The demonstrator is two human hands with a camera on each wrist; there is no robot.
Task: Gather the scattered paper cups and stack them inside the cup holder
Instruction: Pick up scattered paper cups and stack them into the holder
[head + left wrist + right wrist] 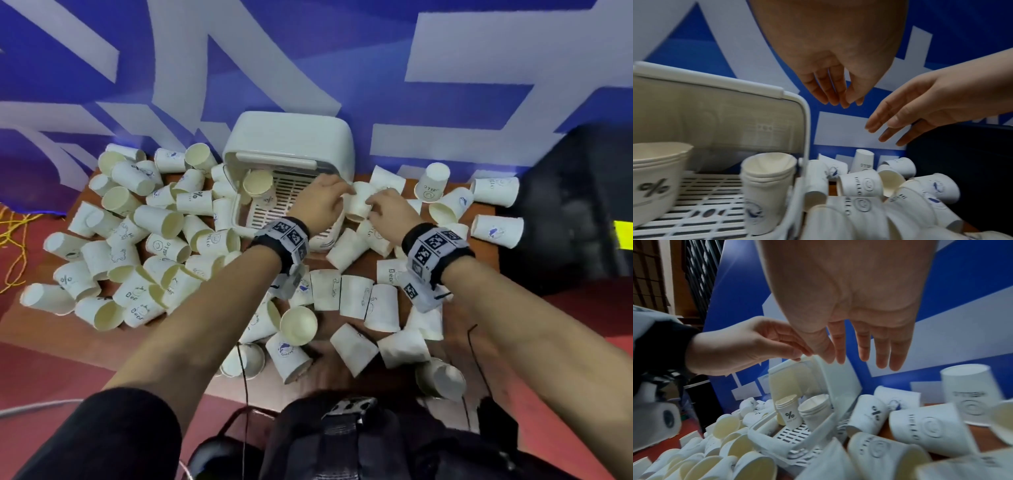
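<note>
The white cup holder [291, 144] stands at the back of the table, lid up over a slatted tray. Two short cup stacks stand upright in it: one printed with "%" [789, 413] and one with a blue logo [764, 186]. My left hand [337, 192] hovers over the holder's right edge, its fingers [838, 100] hanging together and holding nothing. Just right of it, my right hand [376, 205] has straight fingers [882, 358] and is empty too. A loose paper cup [358, 205] lies between and below the two hands.
Several loose cups lie in a heap at the left [137, 240], across the front [342, 298] and on the right [493, 192] of the wooden table [479, 253]. A blue-and-white banner [308, 51] stands close behind. A black bag [582, 205] sits at the right.
</note>
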